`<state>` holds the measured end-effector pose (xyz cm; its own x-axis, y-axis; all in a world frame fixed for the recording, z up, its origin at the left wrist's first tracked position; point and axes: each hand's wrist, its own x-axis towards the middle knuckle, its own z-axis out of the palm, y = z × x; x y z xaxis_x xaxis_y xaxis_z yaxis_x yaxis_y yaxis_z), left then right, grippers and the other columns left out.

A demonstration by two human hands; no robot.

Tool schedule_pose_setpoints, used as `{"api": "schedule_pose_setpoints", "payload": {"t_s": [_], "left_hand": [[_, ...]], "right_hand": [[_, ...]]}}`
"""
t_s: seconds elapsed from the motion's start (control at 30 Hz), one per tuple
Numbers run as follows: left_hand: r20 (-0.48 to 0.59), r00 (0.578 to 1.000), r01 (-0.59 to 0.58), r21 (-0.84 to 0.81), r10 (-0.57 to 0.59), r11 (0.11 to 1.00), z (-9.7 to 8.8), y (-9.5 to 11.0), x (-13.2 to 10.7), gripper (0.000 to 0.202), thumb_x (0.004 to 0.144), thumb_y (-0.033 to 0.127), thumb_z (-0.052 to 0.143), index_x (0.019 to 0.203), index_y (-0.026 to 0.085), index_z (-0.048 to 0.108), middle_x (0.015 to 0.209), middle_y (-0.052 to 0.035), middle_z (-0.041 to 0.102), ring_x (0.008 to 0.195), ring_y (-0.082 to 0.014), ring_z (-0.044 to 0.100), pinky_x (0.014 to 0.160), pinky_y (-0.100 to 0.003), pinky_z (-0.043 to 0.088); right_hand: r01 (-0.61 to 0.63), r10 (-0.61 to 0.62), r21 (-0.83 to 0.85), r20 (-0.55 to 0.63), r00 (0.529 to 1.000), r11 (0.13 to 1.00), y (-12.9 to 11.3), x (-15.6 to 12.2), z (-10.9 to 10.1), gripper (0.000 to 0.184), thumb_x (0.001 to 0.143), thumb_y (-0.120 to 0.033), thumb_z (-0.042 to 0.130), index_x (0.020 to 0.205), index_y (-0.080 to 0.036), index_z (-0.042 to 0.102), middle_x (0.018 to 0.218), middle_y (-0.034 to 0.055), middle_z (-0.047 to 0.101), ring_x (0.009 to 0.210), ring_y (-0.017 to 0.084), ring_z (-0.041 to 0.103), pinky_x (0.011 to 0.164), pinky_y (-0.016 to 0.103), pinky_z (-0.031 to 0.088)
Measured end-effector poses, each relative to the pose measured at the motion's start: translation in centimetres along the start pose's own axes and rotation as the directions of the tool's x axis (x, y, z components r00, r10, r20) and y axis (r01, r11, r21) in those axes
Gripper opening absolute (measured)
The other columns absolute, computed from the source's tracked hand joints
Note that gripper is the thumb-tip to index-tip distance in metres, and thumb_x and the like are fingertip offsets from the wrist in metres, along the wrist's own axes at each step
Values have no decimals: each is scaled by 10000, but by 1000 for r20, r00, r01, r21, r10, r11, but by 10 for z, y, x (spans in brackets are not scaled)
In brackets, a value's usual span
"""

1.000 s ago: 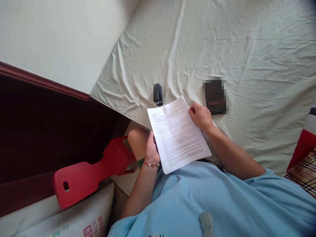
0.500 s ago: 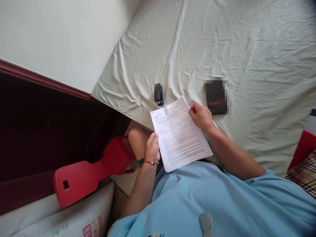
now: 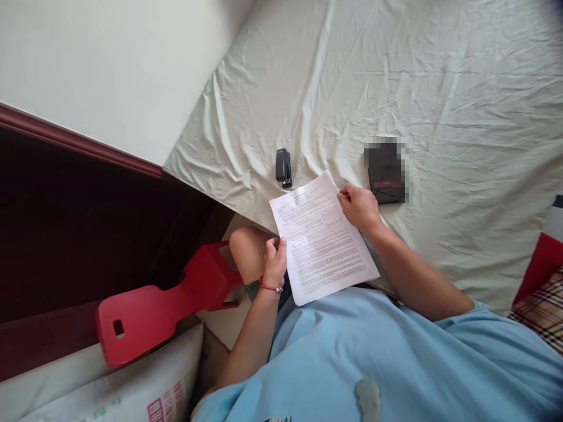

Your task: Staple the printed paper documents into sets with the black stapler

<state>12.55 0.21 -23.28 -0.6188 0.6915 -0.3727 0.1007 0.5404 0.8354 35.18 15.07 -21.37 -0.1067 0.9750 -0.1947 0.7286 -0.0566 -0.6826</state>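
Note:
A stack of printed paper sheets (image 3: 325,243) lies tilted over my lap and the edge of the bed. My left hand (image 3: 275,259), with a red beaded bracelet at the wrist, grips the stack's left edge, thumb on top and the other fingers partly hidden. At the upper right edge, my right hand (image 3: 357,205) is closed on the paper with its fingers curled. Just beyond the top edge of the sheets stands a black stapler (image 3: 284,168), touched by neither hand. Close past my right hand rests a dark flat item (image 3: 386,173), partly blurred out.
A wrinkled pale sheet (image 3: 440,88) covers the bed. On the left are a red plastic chair (image 3: 136,328), a dark wooden panel (image 3: 88,234) and a white printed sack (image 3: 132,392). Plaid fabric (image 3: 541,305) lies at the right edge.
My left hand has shifted slightly right and its thumb has moved further over the paper's edge. The stack has moved a little to the right; my right hand stays nearly still.

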Motion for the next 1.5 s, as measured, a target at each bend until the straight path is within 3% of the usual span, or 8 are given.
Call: {"api": "schedule_pose_setpoints", "payload": {"t_s": [0.13, 0.27, 0.57, 0.77, 0.83, 1.1, 1.33, 1.5], "left_hand": [[377, 900, 364, -379, -218, 851, 9, 6, -16, 400, 831, 500, 770, 974, 139, 676, 1041, -146, 769, 1138, -298, 701, 1068, -441, 517], [382, 872, 467, -468, -305, 750, 12, 11, -18, 340, 816, 402, 811, 954, 101, 733, 999, -159, 792, 1120, -310, 728, 1082, -450, 538], [397, 897, 347, -356, -196, 868, 14, -8, -24, 665, 524, 670, 917, 815, 94, 755, 868, -153, 799, 1035, -363, 752, 988, -468, 589], [469, 875, 294, -316, -121, 902, 11, -7, -20, 717, 552, 758, 851, 802, 92, 767, 820, -156, 791, 983, -371, 756, 917, -477, 603], [490, 865, 299, -321, -112, 899, 9, -7, -19, 716, 570, 762, 840, 809, 90, 771, 829, -162, 790, 973, -369, 756, 901, -475, 606], [521, 852, 255, -321, -54, 912, 8, -12, -14, 739, 638, 776, 797, 878, 78, 785, 888, -172, 793, 887, -323, 759, 835, -439, 603], [538, 843, 189, -314, 10, 930, 9, -15, -5, 768, 648, 809, 762, 871, 74, 785, 885, -164, 792, 813, -281, 751, 770, -391, 588], [528, 849, 237, -381, 0, 894, 13, -22, -3, 779, 642, 855, 720, 809, 96, 771, 844, -161, 786, 893, -309, 757, 788, -393, 595]], "right_hand": [[35, -32, 78, -39, 999, 996, 3, 1, 3, 203, 957, -298, 525, 961, -208, 707, 959, 67, 755, 891, 227, 658, 772, 331, 419], [71, -60, 115, -91, 994, 991, 7, 2, 7, 195, 952, -295, 533, 916, -194, 696, 894, 63, 743, 849, 214, 653, 779, 326, 425], [31, -36, -77, -72, 997, 997, 1, 0, 3, 223, 965, -303, 497, 945, -201, 695, 898, 78, 731, 823, 229, 613, 735, 337, 381], [107, -143, -221, -154, 978, 969, -17, -18, -2, 317, 946, -259, 500, 1224, -182, 632, 1212, 124, 665, 879, 240, 599, 680, 341, 349], [151, -195, -273, -143, 970, 950, -26, -23, -7, 300, 973, -275, 477, 1206, -195, 648, 1193, 120, 667, 898, 246, 597, 665, 347, 339], [472, -460, -410, 135, 878, 780, -77, 11, -7, 300, 1014, -190, 402, 937, -173, 692, 1020, 143, 692, 1064, 308, 514, 725, 389, 360], [619, -492, -391, 382, 782, 681, -95, 49, 27, 319, 1011, -172, 390, 1052, -136, 704, 1147, 157, 686, 1077, 302, 517, 892, 408, 387], [615, -484, -416, 384, 786, 670, -97, 52, 32, 340, 1012, -218, 402, 937, -133, 723, 1024, 178, 699, 979, 297, 556, 872, 415, 395]]}}
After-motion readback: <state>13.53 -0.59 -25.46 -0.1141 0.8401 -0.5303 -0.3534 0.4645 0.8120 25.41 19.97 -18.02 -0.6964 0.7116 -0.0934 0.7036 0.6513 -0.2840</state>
